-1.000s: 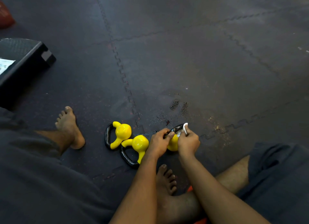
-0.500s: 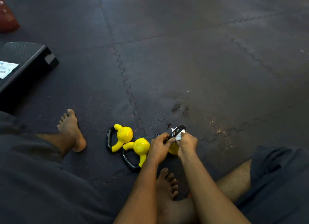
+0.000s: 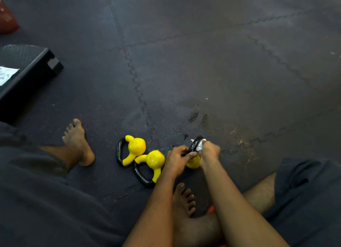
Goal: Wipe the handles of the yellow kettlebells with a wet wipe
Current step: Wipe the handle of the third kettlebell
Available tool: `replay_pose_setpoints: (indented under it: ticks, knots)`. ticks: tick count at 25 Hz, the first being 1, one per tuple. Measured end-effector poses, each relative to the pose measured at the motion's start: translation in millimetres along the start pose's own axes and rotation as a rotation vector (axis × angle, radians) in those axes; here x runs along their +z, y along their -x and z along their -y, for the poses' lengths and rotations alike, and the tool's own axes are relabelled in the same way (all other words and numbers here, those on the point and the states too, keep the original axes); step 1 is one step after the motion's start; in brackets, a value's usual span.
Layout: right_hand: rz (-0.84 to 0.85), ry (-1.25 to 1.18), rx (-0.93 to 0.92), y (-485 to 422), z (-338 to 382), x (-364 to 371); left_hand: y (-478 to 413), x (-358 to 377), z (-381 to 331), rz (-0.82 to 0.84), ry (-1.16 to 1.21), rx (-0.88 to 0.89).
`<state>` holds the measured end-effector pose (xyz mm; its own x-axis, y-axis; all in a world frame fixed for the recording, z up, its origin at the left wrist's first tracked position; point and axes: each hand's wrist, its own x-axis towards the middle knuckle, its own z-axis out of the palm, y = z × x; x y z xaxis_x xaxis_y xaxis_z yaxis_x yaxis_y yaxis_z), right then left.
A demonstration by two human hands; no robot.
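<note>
Held kettlebell sits low over the floor mat, between the hands; judged small, rigid and glossy, its black handle likely slick when wet; left hand grips the handle's near side; right hand pinches the wet wipe against it; middle kettlebell and leftmost kettlebell lie just beside, touching.

Dark interlocking rubber floor mats — a black step platform at left.
</note>
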<state>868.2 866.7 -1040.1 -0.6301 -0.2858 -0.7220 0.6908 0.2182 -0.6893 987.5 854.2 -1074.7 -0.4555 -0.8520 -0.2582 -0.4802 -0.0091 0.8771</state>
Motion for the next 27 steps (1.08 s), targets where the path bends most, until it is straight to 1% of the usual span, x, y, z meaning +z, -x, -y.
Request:
replay_pose_setpoints:
  ticks: [4,6,9,12,13,16,21,24,27]
  knots:
    - [0.056,0.109,-0.011,-5,2,-4,2,-3,-3,-0.007,0.021,-0.005]
    - [0.054,0.141,-0.016,-8,4,-4,1,-3,-5,0.038,0.017,0.003]
    - [0.179,0.25,-0.016,-9,12,-7,3,-4,-3,0.084,0.075,-0.013]
    - [0.322,0.411,-0.022,-12,23,-22,-4,-7,0,-0.042,0.24,-0.098]
    - [0.367,0.461,-0.022,-12,26,-26,-10,-7,-1,-0.079,0.222,-0.073]
    - [0.462,0.586,-0.031,-7,26,-27,-21,-5,-11,-0.023,0.099,-0.009]
    - [0.432,0.645,-0.067,-15,19,-22,-36,-7,-17,-0.05,0.011,0.025]
    - [0.481,0.631,-0.067,-13,16,-25,-41,-10,-18,0.019,0.058,-0.003]
    - [0.52,0.659,-0.079,-14,17,-32,-40,-15,-19,0.179,0.055,-0.007]
